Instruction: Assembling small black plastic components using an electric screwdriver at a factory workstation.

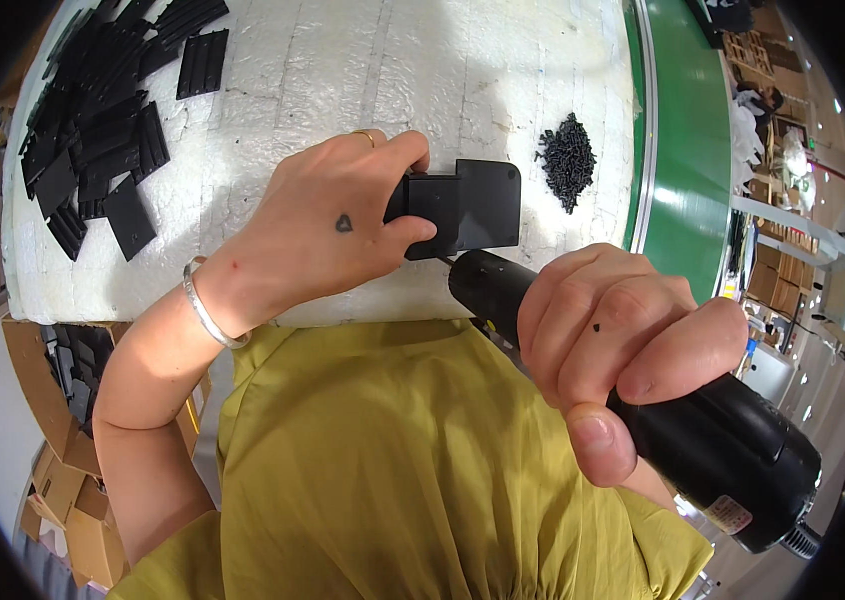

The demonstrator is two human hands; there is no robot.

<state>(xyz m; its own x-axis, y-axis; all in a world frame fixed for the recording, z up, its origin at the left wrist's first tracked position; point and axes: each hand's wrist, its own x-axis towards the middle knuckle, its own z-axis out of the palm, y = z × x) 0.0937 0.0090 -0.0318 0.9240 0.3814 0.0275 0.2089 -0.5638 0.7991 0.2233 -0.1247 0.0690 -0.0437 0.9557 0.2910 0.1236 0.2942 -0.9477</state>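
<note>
black plastic part (489, 205) sits over the near side of a white table (363, 70), roughly in front of the person's middle. it has a flat, squarish plate at its right and a second block overlapping that at its left. the left hand (333, 220) is closed in a pinch on the left end, with the thumb on the near side and the fingers curled around the far side. the hand wears a ring (367, 137), and there is a silver bracelet (205, 305) at the wrist.

the right hand (623, 330) is wrapped in a fist around a black power screwdriver (733, 450), which slants up toward the part. its thin bit meets the part's near edge, just beside the left thumb; whether it sits in a hole, i cannot tell.

to the right of the part lies a small pile of black screws (569, 162). black plates (98, 140) are heaped at the table's far left. a green strip (683, 150) runs along the right side.
</note>
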